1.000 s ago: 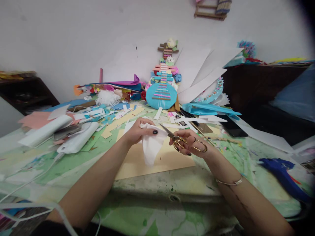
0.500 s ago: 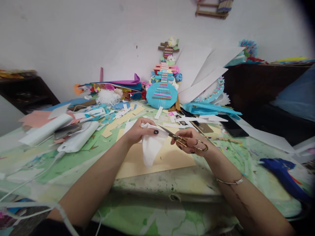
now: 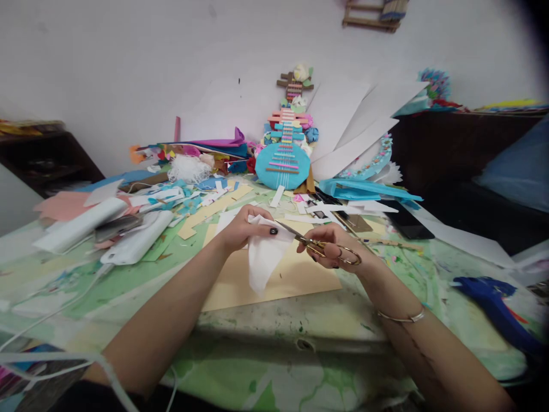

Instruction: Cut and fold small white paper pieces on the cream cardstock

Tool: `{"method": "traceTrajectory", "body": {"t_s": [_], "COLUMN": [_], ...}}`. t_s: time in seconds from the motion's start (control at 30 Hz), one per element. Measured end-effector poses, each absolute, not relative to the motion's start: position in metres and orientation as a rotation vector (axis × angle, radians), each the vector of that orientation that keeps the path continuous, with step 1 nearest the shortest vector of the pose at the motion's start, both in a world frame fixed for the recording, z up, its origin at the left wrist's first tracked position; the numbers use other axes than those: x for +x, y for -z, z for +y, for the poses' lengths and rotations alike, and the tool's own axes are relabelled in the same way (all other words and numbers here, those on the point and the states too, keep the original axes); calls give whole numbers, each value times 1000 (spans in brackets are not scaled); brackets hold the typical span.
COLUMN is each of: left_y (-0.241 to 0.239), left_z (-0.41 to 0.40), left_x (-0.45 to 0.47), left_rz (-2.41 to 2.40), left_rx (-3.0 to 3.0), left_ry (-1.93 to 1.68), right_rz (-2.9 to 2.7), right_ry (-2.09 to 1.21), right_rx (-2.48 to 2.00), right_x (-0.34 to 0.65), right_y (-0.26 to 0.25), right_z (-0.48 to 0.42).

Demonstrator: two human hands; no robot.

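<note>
My left hand [image 3: 245, 230] pinches a piece of thin white paper [image 3: 268, 257] between thumb and fingers, and the paper hangs down in a point. Gold-handled scissors [image 3: 317, 246] are gripped in my right hand [image 3: 328, 243], with fingers in the loops. Their blades point left and lie at the upper right edge of the paper, close to my left thumb. Whether the tips pass behind the paper is hard to make out. Below both hands lies a beige sheet [image 3: 309, 280] on the green-patterned tabletop.
A blue paper lute-like instrument [image 3: 283, 166] leans against the wall. Paper scraps and white string [image 3: 191, 170] lie to the left, beside a white power strip [image 3: 137, 240] with a cable. On the right are a dark phone [image 3: 407, 220] and a blue glue gun [image 3: 497, 309].
The scissor blades look closer together than half a second ago. Both hands and the paper have hardly moved.
</note>
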State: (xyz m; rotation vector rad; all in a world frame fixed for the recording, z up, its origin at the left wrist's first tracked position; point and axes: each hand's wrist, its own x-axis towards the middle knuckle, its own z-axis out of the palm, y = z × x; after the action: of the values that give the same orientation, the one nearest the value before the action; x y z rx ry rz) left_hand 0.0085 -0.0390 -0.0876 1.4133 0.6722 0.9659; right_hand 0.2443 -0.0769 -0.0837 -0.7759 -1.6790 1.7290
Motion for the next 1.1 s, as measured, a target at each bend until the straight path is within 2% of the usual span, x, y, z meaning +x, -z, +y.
{"method": "traceTrajectory", "body": {"t_s": [0.37,0.97,1.1], "left_y": [90,79,75], "left_z": [-38,-32,-33], "left_x": [7,-16,-23], "left_rz": [686,616,680], "left_rx": [1430,1537,1505], "left_ry": [-968,-930,-1011], "right_rz": [-1628,-1590,-1591], "right_ry": [-1713,-1698,-1712], "right_rx": [-939,-851,-836], "right_x": [242,243,244], "right_y": [76,76,76], "right_z": [-81,-80,-79]}}
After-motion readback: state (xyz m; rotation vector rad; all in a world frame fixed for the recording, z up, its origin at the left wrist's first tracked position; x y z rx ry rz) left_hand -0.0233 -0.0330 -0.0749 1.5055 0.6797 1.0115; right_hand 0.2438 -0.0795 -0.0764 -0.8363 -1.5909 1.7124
